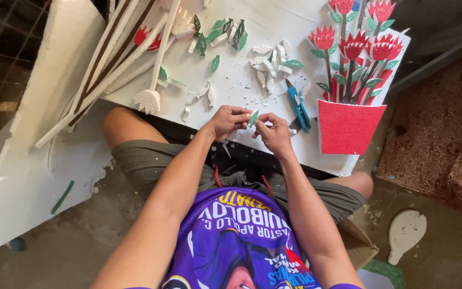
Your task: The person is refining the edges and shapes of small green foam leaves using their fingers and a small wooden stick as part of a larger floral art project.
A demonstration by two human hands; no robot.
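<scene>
Currently, both hands meet at centre frame over the near edge of the white board [274, 27]. The left hand [225, 120] and right hand [275, 134] are each pinched shut on one small green foam leaf [253, 117], held between the fingertips just above the board. Judged from the grip, the piece is being trimmed or peeled by hand; it is best held by its edges with light pressure, since thin foam would likely crease or tear, and kept over the board so scraps land there. The blue cutter [298, 107] lies just right of the hands, untouched. White and green cut leaves [274, 59] lie scattered above centre. The red foam pot with flowers [351, 126] sits at right. White strips [118, 53] lean at upper left. The underside of the leaf and the fingertip contact are hidden; whether its backing is paper cannot be told.
</scene>
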